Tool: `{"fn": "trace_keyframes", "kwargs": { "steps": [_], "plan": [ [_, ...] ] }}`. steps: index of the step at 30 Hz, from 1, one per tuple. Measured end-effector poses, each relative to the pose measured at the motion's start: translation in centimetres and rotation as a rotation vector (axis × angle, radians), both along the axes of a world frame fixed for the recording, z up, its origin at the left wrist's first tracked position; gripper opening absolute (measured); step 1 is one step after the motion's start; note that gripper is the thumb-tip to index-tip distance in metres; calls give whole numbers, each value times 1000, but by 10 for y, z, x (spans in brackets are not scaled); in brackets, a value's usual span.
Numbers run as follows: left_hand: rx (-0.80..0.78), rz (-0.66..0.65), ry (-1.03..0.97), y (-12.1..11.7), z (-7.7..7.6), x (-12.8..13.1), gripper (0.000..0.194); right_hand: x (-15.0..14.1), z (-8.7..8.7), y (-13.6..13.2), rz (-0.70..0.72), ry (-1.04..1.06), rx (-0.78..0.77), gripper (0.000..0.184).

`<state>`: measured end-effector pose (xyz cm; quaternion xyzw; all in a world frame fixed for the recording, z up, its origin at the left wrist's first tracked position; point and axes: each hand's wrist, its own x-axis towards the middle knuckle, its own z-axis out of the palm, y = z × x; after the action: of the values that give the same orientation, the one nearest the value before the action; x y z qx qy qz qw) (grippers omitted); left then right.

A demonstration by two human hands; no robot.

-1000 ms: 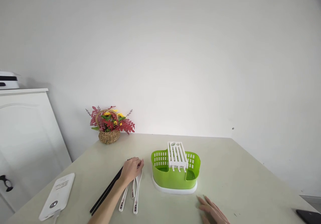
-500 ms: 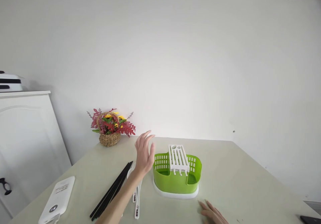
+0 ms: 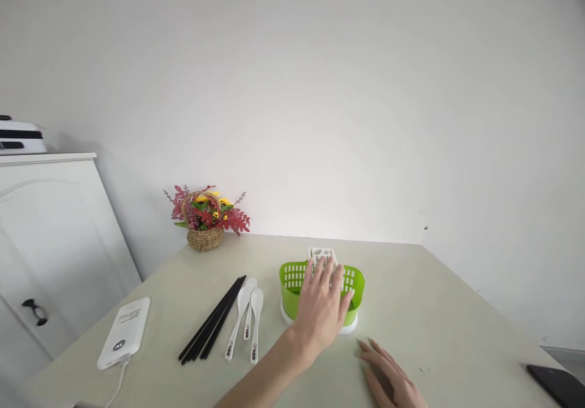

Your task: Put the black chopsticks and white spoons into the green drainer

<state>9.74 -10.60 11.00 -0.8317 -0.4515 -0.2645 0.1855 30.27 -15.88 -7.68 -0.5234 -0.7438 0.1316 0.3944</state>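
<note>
Three spoons (image 3: 256,304) lie beside the black chopsticks (image 3: 214,320), left of the left hand (image 3: 320,304), whose fingers are spread over the green basket (image 3: 287,283), hiding its middle. Right of that, the right hand (image 3: 388,374) rests near it, fingers loosely together.

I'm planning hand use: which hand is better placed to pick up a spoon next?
Probably the left hand: it is at the green basket, nearer the white spoons; the right hand is farther, beyond the left forearm.
</note>
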Motion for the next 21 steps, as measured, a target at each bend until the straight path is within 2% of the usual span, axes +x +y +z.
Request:
{"fn": "trace_keyframes", "kwargs": {
  "steps": [3,6,13,18,21],
  "plan": [
    [26,17,21,19,-1,-6,49,6,8,-5,15,-32,-89,34],
    [22,81,11,44,4,-23,47,4,12,-11,-19,-29,-139,35],
    [-21,295,-22,104,20,-102,47,1,16,-14,-41,-26,-212,38],
    [-18,408,-57,122,25,-159,46,1,19,-13,-53,-20,-233,39],
    [-15,436,-67,124,28,-181,47,1,20,-14,-50,-12,-227,39]
  ]
}}
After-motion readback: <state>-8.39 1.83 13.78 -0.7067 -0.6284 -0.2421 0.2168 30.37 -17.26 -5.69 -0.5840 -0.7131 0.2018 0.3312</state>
